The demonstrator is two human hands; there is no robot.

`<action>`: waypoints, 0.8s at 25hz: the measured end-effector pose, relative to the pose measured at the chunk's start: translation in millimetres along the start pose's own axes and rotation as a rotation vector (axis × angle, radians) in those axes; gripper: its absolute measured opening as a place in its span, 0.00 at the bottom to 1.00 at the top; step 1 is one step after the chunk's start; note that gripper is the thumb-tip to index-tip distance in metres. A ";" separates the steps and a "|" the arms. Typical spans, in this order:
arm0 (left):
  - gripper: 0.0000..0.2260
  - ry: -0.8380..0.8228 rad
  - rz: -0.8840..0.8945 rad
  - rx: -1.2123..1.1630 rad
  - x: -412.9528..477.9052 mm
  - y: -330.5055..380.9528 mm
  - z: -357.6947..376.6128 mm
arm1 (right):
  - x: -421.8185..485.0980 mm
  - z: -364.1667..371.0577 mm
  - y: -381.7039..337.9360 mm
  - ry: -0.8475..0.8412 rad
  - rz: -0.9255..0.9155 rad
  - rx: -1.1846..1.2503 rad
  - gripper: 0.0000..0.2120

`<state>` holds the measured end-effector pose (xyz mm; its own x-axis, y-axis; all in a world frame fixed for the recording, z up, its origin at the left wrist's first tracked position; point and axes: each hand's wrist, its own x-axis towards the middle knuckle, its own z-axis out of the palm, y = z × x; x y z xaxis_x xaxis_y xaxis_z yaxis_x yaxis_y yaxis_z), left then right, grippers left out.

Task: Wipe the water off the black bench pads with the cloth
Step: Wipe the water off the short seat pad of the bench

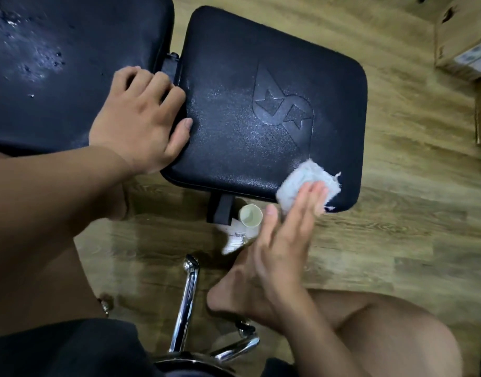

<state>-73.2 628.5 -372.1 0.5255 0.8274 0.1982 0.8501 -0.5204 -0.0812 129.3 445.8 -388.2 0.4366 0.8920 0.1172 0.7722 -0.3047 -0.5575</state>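
A: Two hands to account for; shall we begin nearest us?

B: Nearest is the chrome tubular stool base (186, 303) between our bare knees, which has no part in the job. Just past it our right hand (285, 240) lies with fingers straight and flat. It clasps nothing and presses the pale grey frayed cloth (302, 180) onto the near right corner of the smaller black vinyl bench pad with the embossed star logo (247, 63).

A: So we judge a wiping stroke on that pad to be the step in hand?

B: We do. The cloth sits close to the pad's near edge, and that pad shows only a faint sheen, with no beads we can make out.

A: And below that edge?

B: A small white paper cup (250, 215) stands on the wood-grain plank floor (397, 240), apart from the cloth.

A: Our left hand?

B: The left hand (136, 123) lies across the gap between the pads. Its thumb rests on the smaller pad and its fingers curl down over that pad's left edge, which we read as a bracing hold.

A: Farther off?

B: The larger black vinyl bench pad (84, 31) at far left carries scattered water droplets (40, 61), plainly unwiped. Brown cardboard boxes (462, 36) sit far right.

A: Next move?

B: We reckon the cloth must cross the gap to the larger pad under a flat, even press. The left hand must also shift aside, since it lies between cloth and drops.
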 end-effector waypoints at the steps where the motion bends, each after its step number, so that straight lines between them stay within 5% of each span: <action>1: 0.22 0.003 0.000 0.000 -0.4 0.2 0.2 | -2.6 5.9 -11.3 -0.044 -0.058 -0.026 0.28; 5: 0.22 -0.018 -0.003 -0.020 0.1 1.9 0.0 | 20.7 -31.4 25.0 -0.193 -0.536 -0.519 0.33; 8: 0.22 -0.009 -0.014 -0.021 0.4 1.1 1.0 | 51.6 -76.7 76.1 -0.194 -0.629 -0.652 0.34; 14: 0.20 0.007 -0.006 0.000 0.3 0.9 3.6 | 82.6 -54.7 76.1 -0.215 -0.883 -0.356 0.28; 20: 0.22 -0.016 -0.009 -0.007 0.4 1.2 -0.3 | 70.1 -1.1 -4.7 -0.229 -0.828 -0.395 0.32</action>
<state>-72.0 628.1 -371.9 0.5184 0.8352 0.1835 0.8545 -0.5143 -0.0728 156.8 509.4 -376.5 -0.3894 0.9064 0.1639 0.9148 0.4013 -0.0453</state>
